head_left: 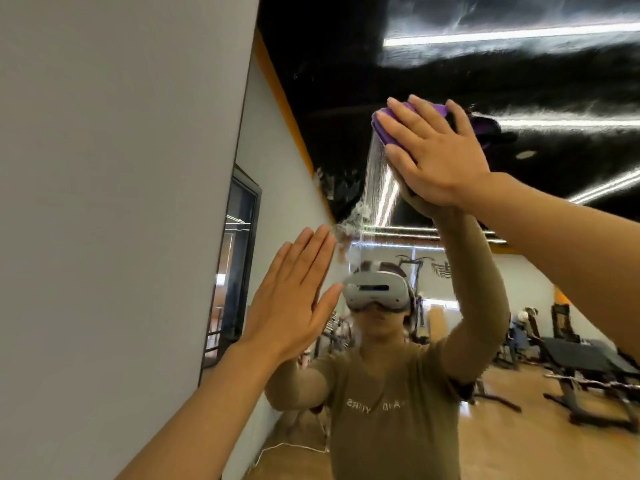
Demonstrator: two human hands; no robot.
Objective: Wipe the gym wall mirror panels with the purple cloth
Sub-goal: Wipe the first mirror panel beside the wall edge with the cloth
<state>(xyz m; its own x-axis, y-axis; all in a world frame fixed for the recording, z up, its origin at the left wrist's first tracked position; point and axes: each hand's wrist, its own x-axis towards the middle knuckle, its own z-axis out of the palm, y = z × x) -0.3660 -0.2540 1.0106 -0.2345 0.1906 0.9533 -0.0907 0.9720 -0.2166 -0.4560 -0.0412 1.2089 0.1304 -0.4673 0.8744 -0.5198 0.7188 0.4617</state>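
Observation:
The wall mirror (346, 98) fills the right and middle of the view, with its left edge beside a plain grey wall. High on the glass, my right hand (436, 154) presses the folded purple cloth (391, 128) flat against the mirror with straight fingers. A wet, streaky trail runs down the glass below the cloth. Lower and to the left, my left hand (291, 299) lies flat against the mirror, fingers straight and together. The mirror reflects a person in a headset and olive shirt with both arms raised.
The grey wall (114, 202) stands at the left, close to my left arm. Reflected in the mirror are a wooden gym floor, black benches and weight machines (588, 368), a dark doorway and ceiling strip lights.

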